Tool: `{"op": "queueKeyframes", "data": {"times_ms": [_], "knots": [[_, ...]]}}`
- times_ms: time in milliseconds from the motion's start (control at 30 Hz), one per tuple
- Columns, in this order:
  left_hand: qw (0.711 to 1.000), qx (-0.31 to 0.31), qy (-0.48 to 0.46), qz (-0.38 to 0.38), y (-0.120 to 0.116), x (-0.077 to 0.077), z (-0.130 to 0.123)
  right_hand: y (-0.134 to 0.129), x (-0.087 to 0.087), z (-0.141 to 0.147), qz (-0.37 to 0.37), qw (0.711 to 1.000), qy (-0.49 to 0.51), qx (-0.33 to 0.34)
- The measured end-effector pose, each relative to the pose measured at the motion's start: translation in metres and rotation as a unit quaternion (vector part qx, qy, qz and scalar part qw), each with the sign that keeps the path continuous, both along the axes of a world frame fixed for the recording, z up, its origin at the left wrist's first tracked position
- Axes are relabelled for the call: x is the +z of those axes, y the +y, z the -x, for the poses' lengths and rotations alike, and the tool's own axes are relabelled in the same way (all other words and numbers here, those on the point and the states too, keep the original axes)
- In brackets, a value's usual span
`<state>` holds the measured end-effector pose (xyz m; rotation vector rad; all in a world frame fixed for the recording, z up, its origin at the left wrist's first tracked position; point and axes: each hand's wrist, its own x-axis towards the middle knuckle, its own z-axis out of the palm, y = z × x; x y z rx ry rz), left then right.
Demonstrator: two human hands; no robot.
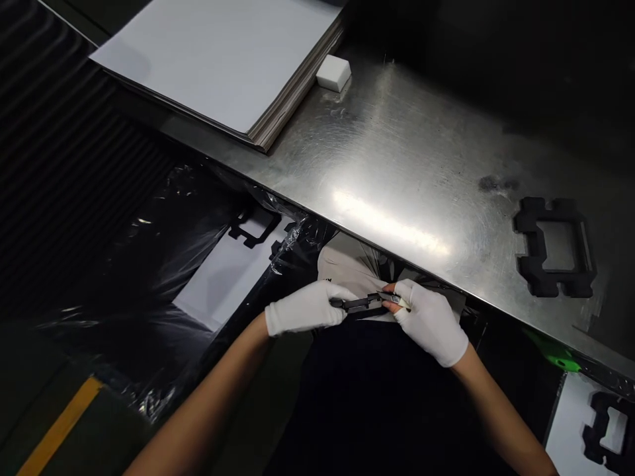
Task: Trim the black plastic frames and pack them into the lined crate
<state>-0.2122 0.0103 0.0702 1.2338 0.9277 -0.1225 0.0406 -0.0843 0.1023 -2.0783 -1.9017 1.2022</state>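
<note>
Both hands wear white gloves and meet just below the table's near edge. My left hand (310, 308) is closed on the left end of a black part (358, 305), seen nearly edge-on. In my right hand (426, 314), thumb and finger, bare at the tips, pinch a small cutter with a blade (393, 299); its tip touches the right end of the black part. A similar black frame (533, 248) with a rectangular opening lies flat on the metal table (407, 158) at the right.
A stack of white sheets (213, 59) covers the table's far left, with a white block (334, 73) beside it. Lower left, a plastic-lined container (163, 264) holds a white sheet and black frames. Another black frame (602, 423) lies on white at lower right.
</note>
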Motion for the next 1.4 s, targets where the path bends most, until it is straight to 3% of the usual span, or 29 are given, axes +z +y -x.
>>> {"op": "queueKeyframes", "data": {"times_ms": [67,100,133,200,267,300,367,433,533,633,733,833,933,1000,1100,1200,1400], "knots": [[0.999,0.004,0.002,-0.036,0.008,0.001,0.008,0.001,-0.003,-0.003,0.026,1.000,-0.006,0.006],[0.996,0.034,0.012,-0.078,0.007,0.002,0.012,-0.001,-0.006,-0.003,0.024,1.000,-0.005,-0.005],[0.987,0.092,0.031,-0.128,0.004,0.004,0.017,-0.002,-0.010,-0.003,0.016,1.000,0.003,-0.023],[0.936,0.275,0.094,-0.199,-0.013,0.005,0.023,-0.006,-0.019,0.000,-0.009,0.997,0.025,-0.073],[0.883,0.423,0.134,-0.157,-0.039,0.007,0.024,-0.007,-0.026,0.006,-0.027,0.990,0.050,-0.128],[0.877,0.451,0.129,-0.105,-0.053,0.008,0.020,-0.007,-0.028,0.009,-0.031,0.986,0.066,-0.151],[0.897,0.434,0.084,-0.009,-0.076,0.012,0.007,-0.005,-0.029,0.020,-0.032,0.977,0.107,-0.182],[0.912,0.408,0.030,0.033,-0.087,0.016,-0.012,-0.004,-0.026,0.035,-0.029,0.971,0.144,-0.190],[0.899,0.437,-0.020,0.029,-0.082,0.016,-0.034,-0.009,-0.020,0.058,-0.007,0.967,0.173,-0.186],[0.888,0.458,-0.037,0.021,-0.073,0.007,-0.038,-0.023,-0.016,0.069,0.022,0.963,0.209,-0.167],[0.923,0.382,0.030,-0.002,-0.077,-0.004,-0.030,-0.039,-0.011,0.058,-0.017,0.956,0.236,-0.175],[0.956,0.204,0.177,-0.118,-0.093,-0.005,-0.025,-0.053,-0.006,0.036,-0.053,0.958,0.222,-0.171],[0.950,0.041,0.260,-0.168,-0.108,0.000,-0.030,-0.066,-0.009,0.020,0.021,0.977,0.199,-0.080],[0.948,-0.024,0.274,-0.161,-0.113,0.003,-0.036,-0.073,-0.014,0.016,0.077,0.983,0.166,-0.019],[0.937,-0.077,0.294,-0.174,-0.116,0.003,-0.044,-0.078,-0.018,0.021,0.134,0.988,0.072,0.037],[0.928,-0.091,0.301,-0.202,-0.117,0.000,-0.046,-0.072,-0.013,0.028,0.175,0.981,-0.018,0.079],[0.918,-0.106,0.295,-0.245,-0.119,-0.004,-0.043,-0.057,-0.003,0.035,0.218,0.967,-0.073,0.110]]}}
